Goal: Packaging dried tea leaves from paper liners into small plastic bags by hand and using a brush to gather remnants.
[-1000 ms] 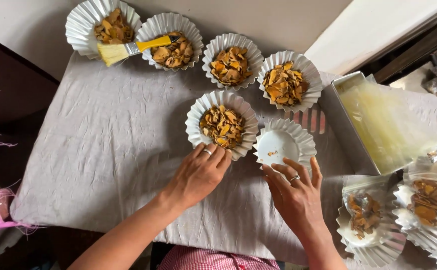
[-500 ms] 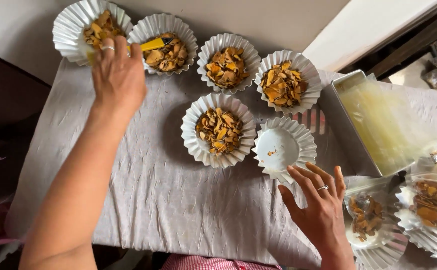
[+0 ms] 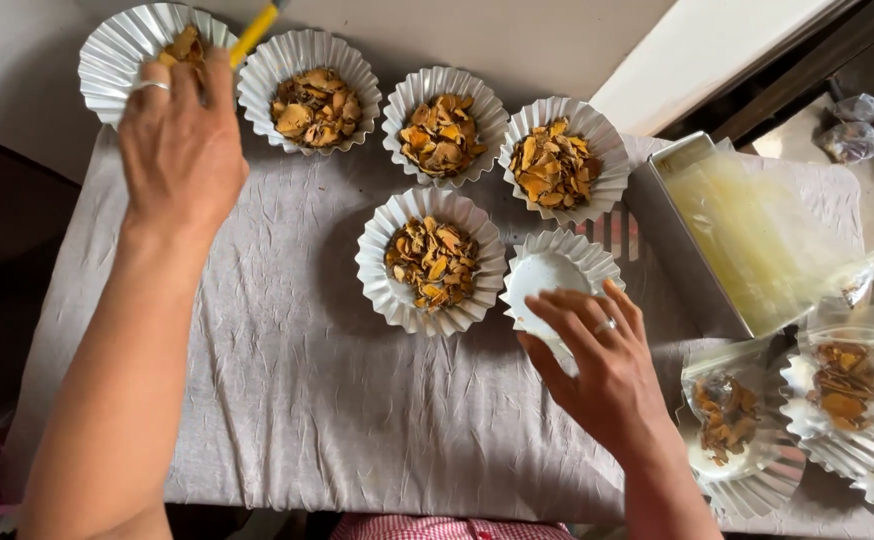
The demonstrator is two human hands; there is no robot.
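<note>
Empty cup (image 3: 547,280): fluted white paper cup, mouth up, on the grey cloth (image 3: 287,380) over the bench. Round, so no real long axis; vertical axis upright, maybe slightly tipped toward the right hand.

Right hand (image 3: 602,365): fingers (image 3: 569,312) spread loosely over the cup's near rim, touching it, not clamped.

Left hand (image 3: 182,150): closed on a yellow handle (image 3: 255,30), held over the far-left cup (image 3: 117,45). Handle's long axis runs diagonally, free end pointing up-right, away from the fingers. Working end hidden behind the hand.

Judgement: to steady the empty cup well, press lightly on the rim only; fluted walls crush easily.

Beyond the right fingers: filled cup (image 3: 432,260) of orange-brown chips just left of the empty cup, three more in a row behind. Metal tray (image 3: 677,240) to the right, bagged cups (image 3: 727,430) near the wrist.
</note>
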